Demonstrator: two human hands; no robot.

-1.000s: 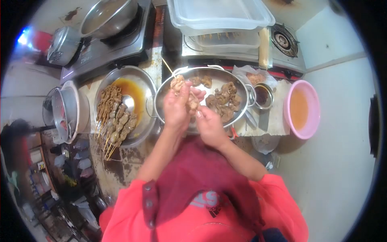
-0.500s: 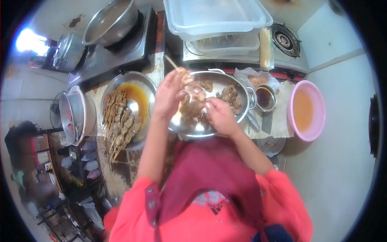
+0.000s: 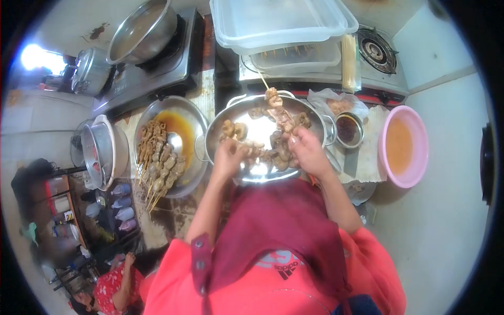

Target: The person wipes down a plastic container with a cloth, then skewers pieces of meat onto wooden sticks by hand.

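In my right hand [image 3: 310, 152] is a meat skewer [image 3: 282, 116], gripped near its lower end. Its bare stick tip points up past the far rim of a two-handled steel pan [image 3: 210, 137]. My left hand [image 3: 231, 159] is low over the pan's left side, fingers closed on a pale piece of meat [image 3: 255, 149]. Loose brown meat pieces [image 3: 281, 152] lie in the pan below and between my hands. To the left, a steel bowl [image 3: 197, 113] holds several loaded skewers [image 3: 165, 163] beside orange-brown sauce.
Clear plastic tubs [image 3: 283, 39] stand behind the pan, beside a bundle of sticks [image 3: 348, 63]. A cup of dark sauce [image 3: 348, 130] and a pink basin [image 3: 422, 152] are at the right. A large pot [image 3: 144, 34] sits on the left stove. Another person [image 3: 118, 289] is at lower left.
The skewer has passed from my left hand to my right. My left hand has dropped toward the pan's left side. Another person has come into view at lower left.
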